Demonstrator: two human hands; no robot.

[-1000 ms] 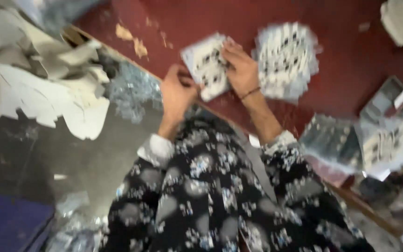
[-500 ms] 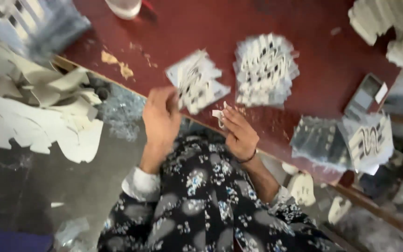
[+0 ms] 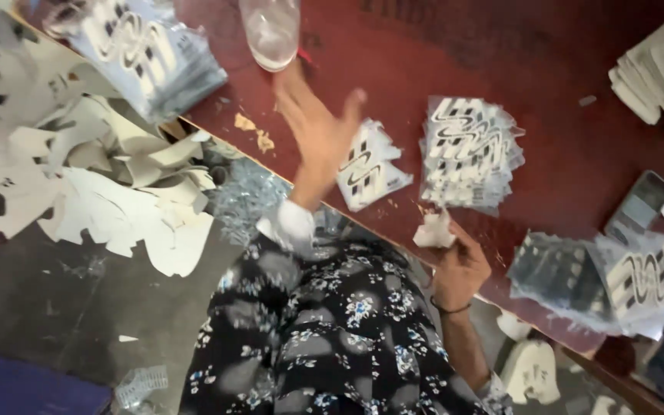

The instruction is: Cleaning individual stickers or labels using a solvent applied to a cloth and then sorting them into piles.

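Below spread left hand (image 3: pixel 313 127): sticker stack (image 3: pixel 370 165); right hand (image 3: pixel 459 265) fingers pinch white scrap (image 3: pixel 433 230).

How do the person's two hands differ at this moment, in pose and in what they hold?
The left hand is raised open over the red table, fingers spread, holding nothing; the right hand is closed at the table edge around a small white scrap. The left hand is blurred; the right hand looks sharper. Both are bare.

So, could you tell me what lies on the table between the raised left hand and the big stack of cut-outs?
In the head view, a small pile of printed cut-outs lies between the left hand and the big stack, on the red table.
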